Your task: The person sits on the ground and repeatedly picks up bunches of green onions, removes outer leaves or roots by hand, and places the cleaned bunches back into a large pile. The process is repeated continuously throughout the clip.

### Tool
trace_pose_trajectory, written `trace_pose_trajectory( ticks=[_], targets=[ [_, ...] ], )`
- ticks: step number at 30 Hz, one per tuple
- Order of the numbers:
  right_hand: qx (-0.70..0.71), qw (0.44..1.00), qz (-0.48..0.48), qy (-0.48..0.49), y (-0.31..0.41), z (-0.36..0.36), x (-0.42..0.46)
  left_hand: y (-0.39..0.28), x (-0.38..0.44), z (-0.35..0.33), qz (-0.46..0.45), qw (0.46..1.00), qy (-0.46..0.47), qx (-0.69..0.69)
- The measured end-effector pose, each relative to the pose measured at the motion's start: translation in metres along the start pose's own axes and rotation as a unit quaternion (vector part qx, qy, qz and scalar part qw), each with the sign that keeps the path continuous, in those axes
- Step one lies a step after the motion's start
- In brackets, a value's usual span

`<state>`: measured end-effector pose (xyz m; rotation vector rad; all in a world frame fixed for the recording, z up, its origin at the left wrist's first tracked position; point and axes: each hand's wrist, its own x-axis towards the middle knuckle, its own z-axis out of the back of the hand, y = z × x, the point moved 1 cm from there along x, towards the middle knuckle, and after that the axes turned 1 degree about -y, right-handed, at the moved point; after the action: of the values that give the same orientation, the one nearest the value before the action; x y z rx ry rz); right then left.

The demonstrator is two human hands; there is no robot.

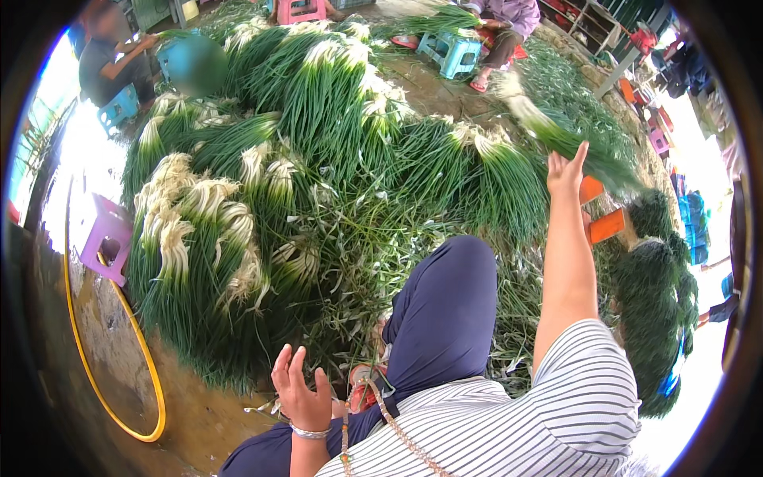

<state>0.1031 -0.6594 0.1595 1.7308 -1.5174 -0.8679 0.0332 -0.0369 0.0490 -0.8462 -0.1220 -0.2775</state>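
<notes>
My right hand (567, 168) is stretched far out to the upper right, at a bunch of green onions (545, 126) that is blurred by motion; the fingers look partly spread, and whether they grip it is unclear. The bunch's white root end points to the upper left. Low in the picture, my left hand (303, 390), with a bracelet at the wrist, is raised with its fingers apart and nothing in it. Heaped green onion bunches (173, 238) lie to its upper left. More bunches (501, 173) lie in a row left of my right hand.
Loose trimmed leaves (381, 262) cover the ground before my knee. A purple plastic stool (108, 238) and a yellow hose (156, 381) are at the left. Orange blocks (607, 226) stand near my right forearm. Two people sit farther off by blue stools (450, 53), beyond large onion piles.
</notes>
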Motion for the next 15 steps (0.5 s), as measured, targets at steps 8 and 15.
trace_pose_trajectory(
  ticks=[8,15],
  targets=[
    [-0.382,0.813,-0.178,0.402,-0.224,-0.043,-0.095,0.016,0.009,0.002,0.029,0.999,-0.015,-0.033],
    [-0.429,0.263,0.022,0.864,-0.376,-0.043,-0.414,0.03,0.006,-0.007,0.096,0.992,0.026,-0.083]
  ],
)
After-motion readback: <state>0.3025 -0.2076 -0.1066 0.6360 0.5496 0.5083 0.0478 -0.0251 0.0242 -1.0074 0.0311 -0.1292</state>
